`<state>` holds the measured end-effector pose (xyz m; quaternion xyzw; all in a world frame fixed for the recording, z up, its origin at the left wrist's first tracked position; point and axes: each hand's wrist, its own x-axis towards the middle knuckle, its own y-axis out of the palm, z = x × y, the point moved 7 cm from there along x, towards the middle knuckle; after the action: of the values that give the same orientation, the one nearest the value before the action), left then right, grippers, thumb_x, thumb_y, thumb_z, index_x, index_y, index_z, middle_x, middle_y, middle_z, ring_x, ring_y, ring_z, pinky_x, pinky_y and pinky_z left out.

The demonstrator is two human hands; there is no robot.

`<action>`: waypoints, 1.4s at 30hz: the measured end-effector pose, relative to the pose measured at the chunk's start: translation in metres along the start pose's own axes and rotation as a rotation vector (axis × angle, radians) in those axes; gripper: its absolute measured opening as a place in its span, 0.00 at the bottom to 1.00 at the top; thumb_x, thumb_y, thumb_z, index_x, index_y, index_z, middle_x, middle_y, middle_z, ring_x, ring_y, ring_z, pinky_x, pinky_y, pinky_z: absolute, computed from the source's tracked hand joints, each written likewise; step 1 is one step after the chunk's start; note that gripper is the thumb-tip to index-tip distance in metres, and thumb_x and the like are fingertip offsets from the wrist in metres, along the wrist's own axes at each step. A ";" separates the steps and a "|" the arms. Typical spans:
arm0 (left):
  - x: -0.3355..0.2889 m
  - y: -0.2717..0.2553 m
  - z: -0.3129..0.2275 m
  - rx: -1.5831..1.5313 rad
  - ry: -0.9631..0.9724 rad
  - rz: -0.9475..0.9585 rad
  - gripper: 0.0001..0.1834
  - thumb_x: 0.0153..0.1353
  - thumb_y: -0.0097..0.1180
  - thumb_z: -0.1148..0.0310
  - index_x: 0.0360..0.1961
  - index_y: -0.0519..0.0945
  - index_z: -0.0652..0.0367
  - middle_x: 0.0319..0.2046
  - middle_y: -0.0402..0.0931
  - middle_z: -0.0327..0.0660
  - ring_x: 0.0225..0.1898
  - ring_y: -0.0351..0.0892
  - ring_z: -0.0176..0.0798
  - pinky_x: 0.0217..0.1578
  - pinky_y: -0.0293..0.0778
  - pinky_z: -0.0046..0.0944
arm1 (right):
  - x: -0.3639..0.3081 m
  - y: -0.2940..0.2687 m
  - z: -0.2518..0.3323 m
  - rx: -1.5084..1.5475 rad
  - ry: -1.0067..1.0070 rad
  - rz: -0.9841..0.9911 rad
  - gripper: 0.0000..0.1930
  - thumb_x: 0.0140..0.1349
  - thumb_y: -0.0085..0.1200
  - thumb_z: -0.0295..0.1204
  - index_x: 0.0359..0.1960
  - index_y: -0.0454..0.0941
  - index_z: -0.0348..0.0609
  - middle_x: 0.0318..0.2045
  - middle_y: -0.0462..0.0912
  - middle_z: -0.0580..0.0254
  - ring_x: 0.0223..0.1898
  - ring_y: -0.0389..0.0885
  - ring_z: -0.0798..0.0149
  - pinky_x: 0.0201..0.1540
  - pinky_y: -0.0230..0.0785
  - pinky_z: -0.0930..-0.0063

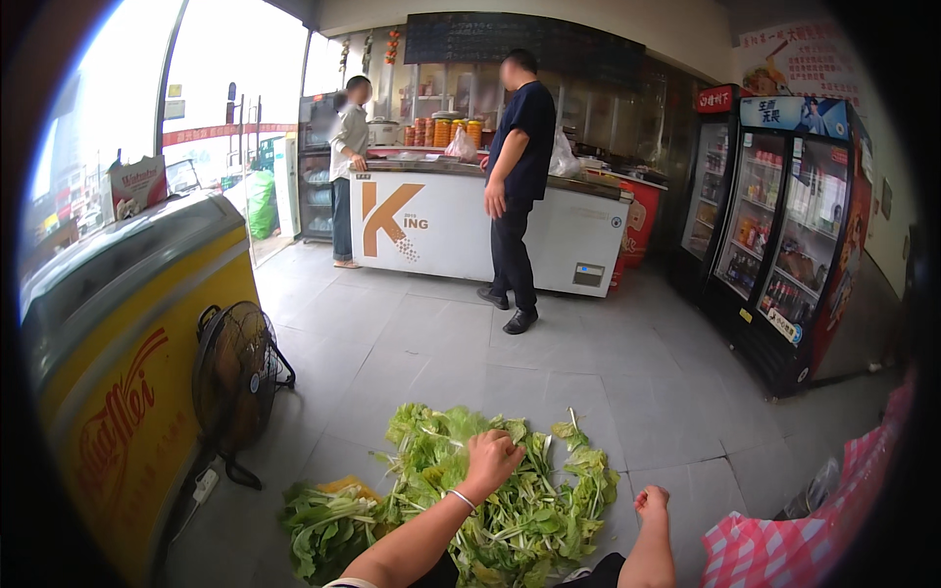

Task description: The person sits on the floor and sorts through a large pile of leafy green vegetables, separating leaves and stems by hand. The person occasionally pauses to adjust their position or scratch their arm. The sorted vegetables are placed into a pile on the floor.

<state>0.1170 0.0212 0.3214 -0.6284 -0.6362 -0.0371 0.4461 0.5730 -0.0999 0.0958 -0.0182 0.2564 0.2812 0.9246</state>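
Note:
A wide heap of leafy greens (529,500) with pale stems lies on the grey tiled floor in front of me. My left hand (495,461), with a bracelet at its wrist, is above the middle of the heap. Its fingers are closed, and a motion-blurred green leaf (456,427) shows beside them. To the right of the heap, my right hand (652,501) is closed and held apart from the greens. Whatever it may hold is hidden. Whole, darker green bunches (333,524) lie together at the heap's left side.
A black floor fan (238,367) stands by a yellow chest freezer (147,392), near a white power strip (206,487). Red checked cloth (774,544) hangs at the lower right. Two people stand at a white freezer counter (441,230) ahead; glass-door drink fridges (774,230) line the right.

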 end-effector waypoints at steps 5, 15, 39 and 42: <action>0.001 0.011 0.004 -0.016 0.015 0.014 0.06 0.47 0.58 0.68 0.18 0.79 0.58 0.39 0.78 0.41 0.44 0.73 0.47 0.47 0.61 0.47 | -0.012 0.025 0.009 -0.078 -0.030 0.094 0.04 0.54 0.48 0.27 0.31 0.68 0.46 0.19 0.73 0.64 0.16 0.71 0.68 0.17 0.68 0.68; 0.002 0.009 0.014 -0.014 0.002 -0.051 0.06 0.47 0.56 0.71 0.18 0.76 0.62 0.45 0.78 0.47 0.48 0.72 0.50 0.49 0.61 0.48 | -0.082 0.104 0.040 -0.183 -0.152 0.449 0.11 0.61 0.49 0.29 0.45 0.68 0.46 0.29 0.78 0.58 0.23 0.78 0.65 0.24 0.75 0.69; -0.003 0.024 0.024 0.049 -0.169 0.174 0.40 0.47 0.51 0.77 0.66 0.56 0.58 0.60 0.62 0.54 0.56 0.66 0.57 0.56 0.56 0.58 | -0.095 0.110 0.066 -0.484 -0.634 0.199 0.05 0.55 0.53 0.22 0.34 0.76 0.37 0.21 0.80 0.60 0.17 0.78 0.68 0.23 0.72 0.76; -0.006 0.022 0.022 0.034 -0.169 0.152 0.40 0.48 0.52 0.74 0.65 0.56 0.58 0.58 0.64 0.53 0.55 0.67 0.56 0.56 0.56 0.58 | -0.089 0.102 0.069 -0.463 -0.613 0.132 0.04 0.56 0.51 0.21 0.33 0.75 0.37 0.20 0.79 0.61 0.14 0.75 0.70 0.20 0.69 0.76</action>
<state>0.1230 0.0349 0.2934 -0.6682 -0.6224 0.0606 0.4031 0.4881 -0.0474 0.2105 -0.1247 -0.1013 0.3831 0.9096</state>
